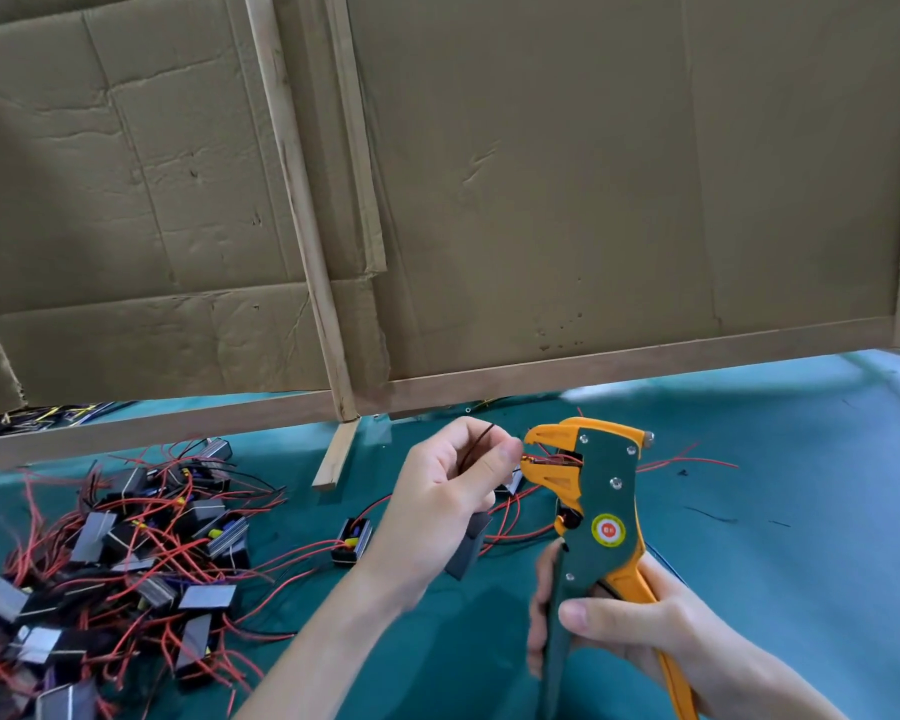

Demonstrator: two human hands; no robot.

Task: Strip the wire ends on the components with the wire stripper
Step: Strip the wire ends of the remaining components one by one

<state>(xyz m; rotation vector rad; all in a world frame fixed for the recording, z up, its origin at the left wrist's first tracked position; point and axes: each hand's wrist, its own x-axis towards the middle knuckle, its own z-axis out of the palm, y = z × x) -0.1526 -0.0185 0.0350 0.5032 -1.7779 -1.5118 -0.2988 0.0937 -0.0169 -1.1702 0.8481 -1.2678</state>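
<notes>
Soft, even, fairly bright light. A pale glare patch lies on the teal surface (801, 511) beyond the right hand (640, 631), and a faint shadow sits below the left hand (445, 491). Wide-angle distortion bows the wooden strips (302, 200). The component pile (110, 563) left of both hands looks slightly soft.

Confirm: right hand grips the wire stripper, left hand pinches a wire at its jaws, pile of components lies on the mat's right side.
Wrong: in the head view the pile of components lies on the mat's left side. The right hand grips the wire stripper; the left hand pinches the wire.
</notes>
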